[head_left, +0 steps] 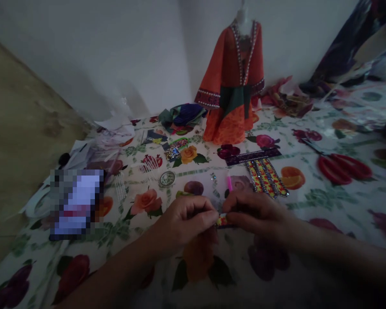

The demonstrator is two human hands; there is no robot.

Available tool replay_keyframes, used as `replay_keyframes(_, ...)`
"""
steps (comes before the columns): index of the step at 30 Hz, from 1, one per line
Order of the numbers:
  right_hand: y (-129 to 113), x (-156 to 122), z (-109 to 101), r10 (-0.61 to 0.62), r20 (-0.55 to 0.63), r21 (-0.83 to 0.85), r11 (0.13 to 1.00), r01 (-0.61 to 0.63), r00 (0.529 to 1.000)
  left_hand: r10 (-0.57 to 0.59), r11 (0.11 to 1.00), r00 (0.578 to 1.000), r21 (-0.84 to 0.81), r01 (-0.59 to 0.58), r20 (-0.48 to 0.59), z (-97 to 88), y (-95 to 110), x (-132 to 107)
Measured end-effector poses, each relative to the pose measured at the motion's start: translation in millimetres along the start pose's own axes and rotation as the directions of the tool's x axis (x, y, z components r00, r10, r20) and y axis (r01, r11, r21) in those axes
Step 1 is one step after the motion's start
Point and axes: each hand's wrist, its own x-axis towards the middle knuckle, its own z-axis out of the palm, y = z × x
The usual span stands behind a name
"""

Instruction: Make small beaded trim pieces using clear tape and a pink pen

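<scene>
A short strip of beaded trim [222, 221] sits pinched between the left hand [186, 221] and right hand [255, 212], the fingers closed narrowly on its two ends, apparently to keep it taut. Just beyond lie longer strips of gold-and-red trim [265, 178] and a pink-tipped tube [229, 182], within easy reach on the floral tablecloth [309, 206]; red-handled scissors [342, 168] rest off to the right, and no lettering is readable

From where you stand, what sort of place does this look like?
Probably a tailoring or craft workspace: an orange dress on a dress form, red-handled scissors, and beaded trim strips on a floral tablecloth.
</scene>
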Motion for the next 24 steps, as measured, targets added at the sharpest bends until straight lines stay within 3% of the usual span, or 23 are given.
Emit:
replay_keyframes(8,-3.4,3.1,-3.7,0.006,0.04,0.165,0.986,-0.012,0.999,0.021,1.0,1.0,-0.003,-0.021,-0.01,-0.8,1.6,-1.8)
replay_keyframes(17,-5.6,4.4,-4.7,0.029,0.037,0.156,0.987,-0.035,0.999,0.034,0.991,0.996,0.133,-0.022,-0.087,1.9,2.7,0.9)
replay_keyframes(24,-7.0,4.2,-6.1,0.021,0.032,0.156,0.987,-0.025,0.999,0.021,0.993,0.998,0.115,-0.014,-0.06,-1.2,0.1,0.1)
